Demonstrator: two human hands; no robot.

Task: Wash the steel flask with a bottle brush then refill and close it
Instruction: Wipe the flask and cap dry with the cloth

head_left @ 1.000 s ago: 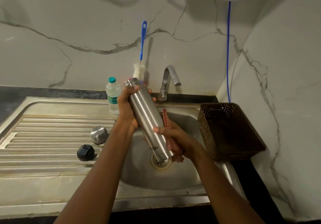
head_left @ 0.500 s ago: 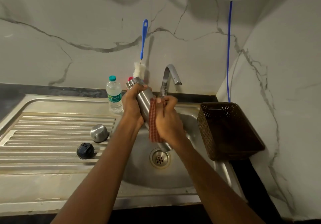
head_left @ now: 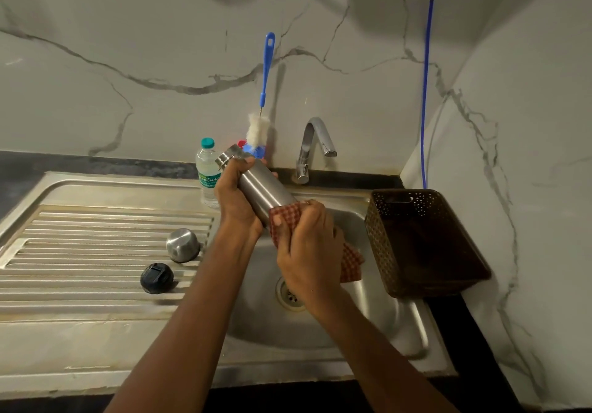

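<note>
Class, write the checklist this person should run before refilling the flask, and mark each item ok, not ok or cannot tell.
1. Secure grip of left hand on flask: ok.
2. Mouth uncapped: ok.
3. Outside wiped dry, right hand holds checked cloth round it: cannot tell.
4. Closures ready, black lid and steel cap lie on drainboard: ok.
5. If refilling from plastic water bottle, cap off: not ok.

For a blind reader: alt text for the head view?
The left hand grips a steel flask over the sink while the right hand wraps a red checked cloth around it. A steel cap and black lid lie on the drainboard.
</note>
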